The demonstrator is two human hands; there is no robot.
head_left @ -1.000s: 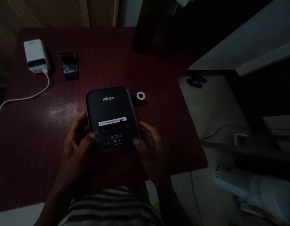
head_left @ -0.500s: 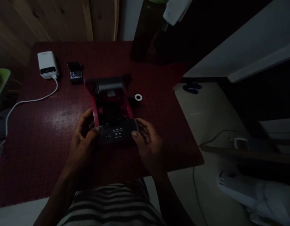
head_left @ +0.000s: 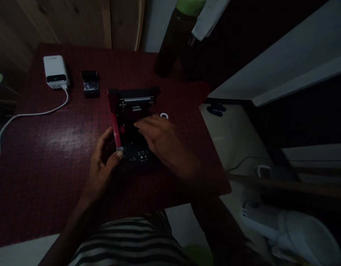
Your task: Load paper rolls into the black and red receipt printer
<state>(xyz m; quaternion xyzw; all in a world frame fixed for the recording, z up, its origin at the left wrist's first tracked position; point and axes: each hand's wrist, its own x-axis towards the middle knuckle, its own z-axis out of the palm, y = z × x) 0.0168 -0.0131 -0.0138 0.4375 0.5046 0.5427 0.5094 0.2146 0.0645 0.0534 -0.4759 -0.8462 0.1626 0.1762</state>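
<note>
A small red and black printer, its lid raised at the back, lies on the dark red table. Along the lid runs a pale roller or bar, and the front panel carries small white markings. My left hand grips the front left corner, thumb on top and fingers along the side. Over the open compartment my right hand is bent down with its fingers close together. Its fingertips reach inside, and whatever they touch or hold is too dark to make out. A white ring lies just right of the printer, partly covered by the right hand.
A white power bank with a white cable stands at the back left. Near it lies a small black object with a shiny face. Behind, a tall dark bottle with a green cap stands on the table.
My right hand has left the printer's front right corner and moved up and left over the open compartment. My left hand keeps its grip. The view has shifted slightly.
</note>
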